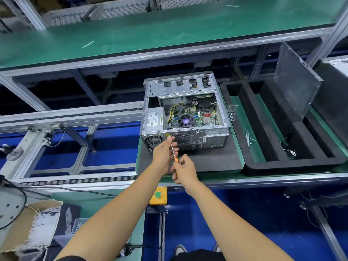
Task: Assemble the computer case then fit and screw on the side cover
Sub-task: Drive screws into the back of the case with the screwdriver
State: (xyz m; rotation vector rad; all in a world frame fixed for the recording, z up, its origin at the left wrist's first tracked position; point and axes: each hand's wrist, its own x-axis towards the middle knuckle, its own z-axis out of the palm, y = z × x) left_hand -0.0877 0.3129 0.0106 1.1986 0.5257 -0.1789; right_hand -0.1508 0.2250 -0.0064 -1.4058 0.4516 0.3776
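Right grip (183, 171) holds screwdriver (174, 155) before case (185, 113).

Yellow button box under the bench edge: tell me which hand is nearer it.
Right. The right hand, gripping the screwdriver handle, is just above the yellow button box; the left hand is farther up, by the computer case.

One computer case (185, 112), one screwdriver (174, 152), one side cover (296, 80), two hands (163, 153)
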